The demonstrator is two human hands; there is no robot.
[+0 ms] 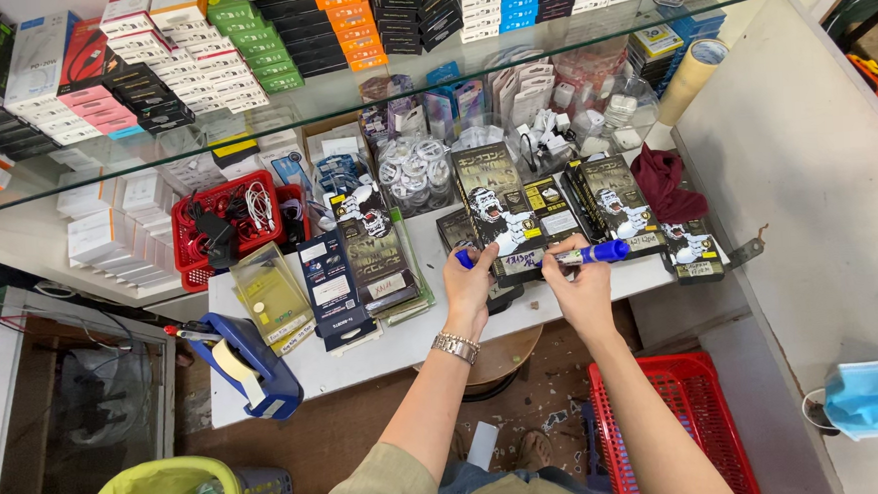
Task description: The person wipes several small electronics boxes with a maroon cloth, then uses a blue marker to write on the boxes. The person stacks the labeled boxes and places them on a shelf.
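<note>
My blue marker lies level, uncapped, its tip pointing left over a white label. Its blue cap sits apart, to the left. Below, the dark gorilla-print box lies flat on the white shelf.

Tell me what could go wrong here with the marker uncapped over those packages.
The right hand holds the blue marker with its tip over the dark packages; a slip could stain one. The left hand grips the small cap, which could drop to the littered floor. The blue tape dispenser overhangs the table edge and might fall.
</note>
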